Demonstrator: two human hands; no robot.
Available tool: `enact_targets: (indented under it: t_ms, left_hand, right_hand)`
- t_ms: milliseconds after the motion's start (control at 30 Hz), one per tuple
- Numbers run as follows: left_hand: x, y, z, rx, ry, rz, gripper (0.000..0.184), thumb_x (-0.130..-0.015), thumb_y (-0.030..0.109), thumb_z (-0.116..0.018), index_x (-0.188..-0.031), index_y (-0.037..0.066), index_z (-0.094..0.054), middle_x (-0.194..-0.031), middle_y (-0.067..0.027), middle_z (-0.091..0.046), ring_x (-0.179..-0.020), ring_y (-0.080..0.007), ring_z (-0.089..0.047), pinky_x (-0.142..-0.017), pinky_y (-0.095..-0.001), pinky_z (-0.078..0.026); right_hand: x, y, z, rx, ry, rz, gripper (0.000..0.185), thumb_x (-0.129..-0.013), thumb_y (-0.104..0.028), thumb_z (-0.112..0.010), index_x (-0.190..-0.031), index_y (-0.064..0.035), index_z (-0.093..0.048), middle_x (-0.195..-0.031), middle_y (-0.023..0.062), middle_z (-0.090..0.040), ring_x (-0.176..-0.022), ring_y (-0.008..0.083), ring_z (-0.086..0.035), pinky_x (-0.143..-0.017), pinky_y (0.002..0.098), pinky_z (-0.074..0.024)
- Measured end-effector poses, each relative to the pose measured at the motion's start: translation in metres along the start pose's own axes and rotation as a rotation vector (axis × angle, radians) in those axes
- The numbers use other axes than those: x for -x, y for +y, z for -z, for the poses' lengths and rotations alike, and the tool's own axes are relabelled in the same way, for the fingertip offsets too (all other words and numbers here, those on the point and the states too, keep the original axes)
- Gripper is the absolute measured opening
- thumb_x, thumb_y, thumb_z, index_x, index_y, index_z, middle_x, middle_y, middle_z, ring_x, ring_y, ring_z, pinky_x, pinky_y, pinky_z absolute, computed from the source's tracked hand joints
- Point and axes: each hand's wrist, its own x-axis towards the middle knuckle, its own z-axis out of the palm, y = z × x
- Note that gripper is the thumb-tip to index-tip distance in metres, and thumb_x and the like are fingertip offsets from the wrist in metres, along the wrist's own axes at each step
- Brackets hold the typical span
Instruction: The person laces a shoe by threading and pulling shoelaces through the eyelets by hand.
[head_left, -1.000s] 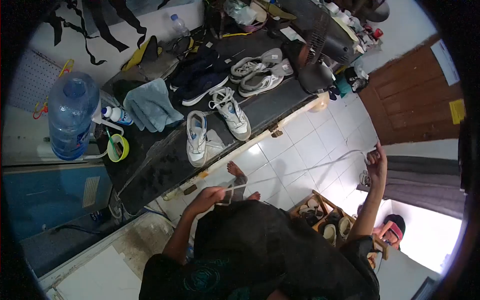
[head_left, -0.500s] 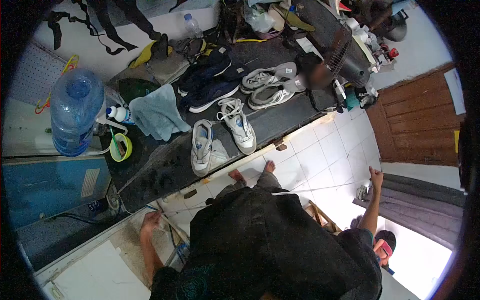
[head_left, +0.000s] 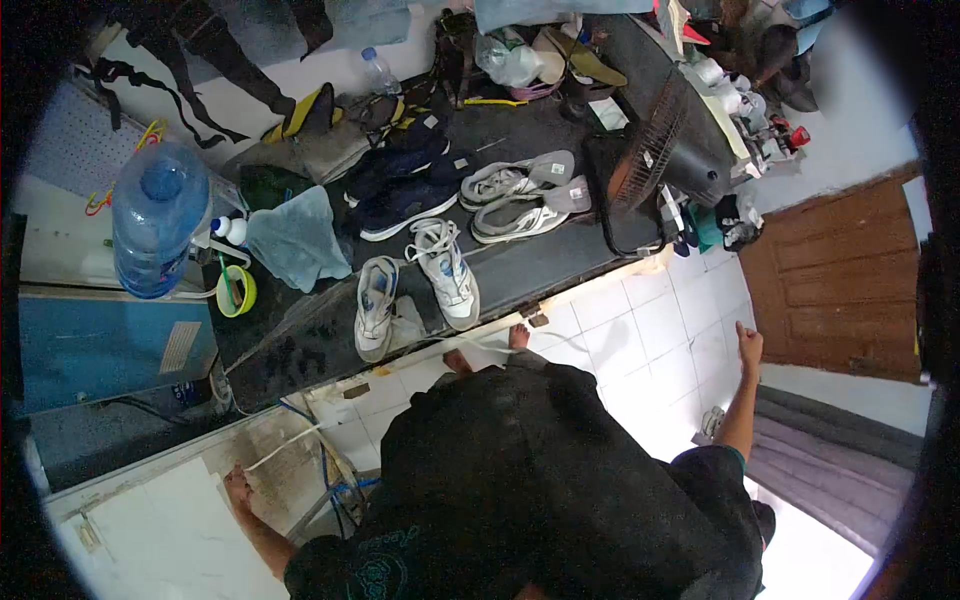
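Observation:
My left hand (head_left: 240, 487) is low at the left, above the white cabinet top, its fingers closed on one end of a long white shoelace (head_left: 285, 448). The lace's middle is blurred and arcs in front of my body. Out at the right, my right hand (head_left: 750, 347) is a closed fist with the thumb up; lace near it is lost against the bright floor. On the dark counter, a white sneaker (head_left: 376, 315) shows no lace, and its mate (head_left: 447, 275) has a loose white lace. Both stand apart from my hands.
Grey sneakers (head_left: 520, 200) and navy shoes (head_left: 410, 200) stand farther back on the counter (head_left: 290, 355). Leftward are a blue cloth (head_left: 300, 240), a yellow-green cup (head_left: 236, 291) and a water jug (head_left: 160, 215). A fan (head_left: 655, 145) stands right. Blue pipes (head_left: 335, 490) run below.
My left hand has moved outward and down, while my right hand remains held out. The shoelace, a fairly straight line before, now arcs and blurs. The view has shifted; the person behind is mostly hidden.

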Motion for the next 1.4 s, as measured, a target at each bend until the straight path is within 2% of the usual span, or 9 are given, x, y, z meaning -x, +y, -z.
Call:
enact_targets:
  t_ms: [133, 267, 433, 533, 633, 900, 1000, 1033, 1400]
  left_hand:
    - [0.045, 0.044, -0.015, -0.131, -0.315, -0.115, 0.029, -0.095, 0.035, -0.052, -0.078, 0.012, -0.058, -0.063, 0.0023, -0.05, -0.044, -0.009, -0.038, -0.039, -0.0288, -0.03]
    - [0.165, 0.125, -0.101, -0.297, -0.387, -0.09, 0.021, -0.093, 0.025, -0.057, -0.087, 0.006, -0.061, -0.064, 0.0011, -0.049, -0.051, -0.0084, -0.042, -0.042, -0.0271, -0.03]
    - [0.305, 0.127, -0.12, 0.005, -0.378, -0.29, 0.029, -0.089, 0.024, -0.062, -0.103, -0.001, -0.065, -0.066, 0.0002, -0.052, -0.054, -0.0092, -0.049, -0.04, -0.0271, -0.033]
    - [0.399, 0.072, -0.042, 0.089, -0.078, -1.133, 0.035, -0.087, 0.022, -0.064, -0.111, -0.003, -0.063, -0.073, -0.003, -0.056, -0.06, -0.0103, -0.054, -0.055, -0.0309, -0.046]
    - [0.52, 0.076, -0.011, 0.771, -0.044, -1.062, 0.033, -0.091, 0.017, -0.063, -0.117, -0.004, -0.061, -0.067, 0.0016, -0.051, -0.06, -0.0076, -0.05, -0.078, -0.034, -0.052]
    - [0.669, 0.09, -0.044, 1.252, 0.477, -1.133, 0.016, -0.102, 0.032, -0.053, -0.101, 0.02, -0.063, -0.065, 0.007, -0.048, -0.05, -0.0065, -0.036, -0.045, -0.0251, -0.023]
    - [0.71, 0.002, 0.011, 1.043, 0.269, -1.126, 0.031, -0.099, 0.023, -0.058, -0.121, 0.001, -0.054, -0.062, 0.0028, -0.042, -0.053, -0.0092, -0.036, -0.066, -0.0269, -0.045]
    - [0.699, -0.005, -0.005, 0.96, 1.065, -0.893, 0.027, -0.1, 0.025, -0.057, -0.113, 0.002, -0.055, -0.063, 0.0017, -0.044, -0.053, -0.0089, -0.038, -0.064, -0.0251, -0.041]
    - [0.57, -0.014, -0.22, 0.566, 0.089, -0.173, 0.012, -0.1, 0.011, -0.056, -0.111, 0.008, -0.051, -0.083, -0.0066, -0.072, -0.067, -0.0098, -0.065, -0.054, -0.0222, -0.047]
  right_hand:
    - [-0.016, -0.069, -0.075, 0.174, -0.13, 0.214, 0.041, -0.09, -0.041, -0.069, -0.103, -0.0024, -0.066, -0.093, 0.0199, -0.072, -0.092, 0.0361, -0.071, -0.075, 0.0419, -0.056]
    - [0.07, -0.324, -0.138, -0.406, -0.702, 0.618, 0.029, -0.096, -0.03, -0.066, -0.09, -0.0014, -0.065, -0.076, 0.0058, -0.066, -0.071, 0.0169, -0.061, -0.063, 0.0363, -0.0486]
    - [0.151, -0.548, -0.194, -0.56, -0.832, 0.941, 0.023, -0.087, -0.029, -0.069, -0.089, -0.0069, -0.068, -0.08, 0.0169, -0.069, -0.077, 0.0338, -0.068, -0.071, 0.0431, -0.0534]
    - [0.148, -0.613, -0.213, -0.591, -0.654, 0.938, 0.018, -0.084, -0.02, -0.066, -0.097, -0.0071, -0.066, -0.089, 0.0206, -0.07, -0.086, 0.0406, -0.068, -0.077, 0.0504, -0.0536]
    - [0.132, -0.637, -0.216, -0.325, -0.572, 1.004, 0.029, -0.084, -0.018, -0.067, -0.109, -0.0044, -0.063, -0.103, 0.0236, -0.069, -0.094, 0.0445, -0.066, -0.084, 0.0537, -0.0523]
    - [0.116, -0.639, -0.239, -0.124, -0.558, 1.191, 0.019, -0.083, -0.022, -0.068, -0.094, -0.0067, -0.072, -0.099, 0.0222, -0.071, -0.097, 0.0414, -0.066, -0.084, 0.0524, -0.0531]
    - [0.129, -0.641, -0.218, -0.134, -0.513, 1.21, 0.022, -0.083, -0.024, -0.066, -0.093, -0.0043, -0.07, -0.09, 0.0242, -0.07, -0.089, 0.0439, -0.067, -0.079, 0.0537, -0.0539]
    - [0.129, -0.641, -0.222, -0.169, -0.497, 1.203, 0.022, -0.084, -0.024, -0.066, -0.092, -0.0034, -0.069, -0.089, 0.0248, -0.07, -0.088, 0.0442, -0.067, -0.078, 0.0538, -0.0539]
    - [0.291, -0.56, -0.084, -0.901, -0.953, 1.372, 0.017, -0.085, -0.015, -0.058, -0.095, -0.0027, -0.066, -0.081, 0.0065, -0.066, -0.069, 0.0157, -0.06, -0.064, 0.0326, -0.0487]
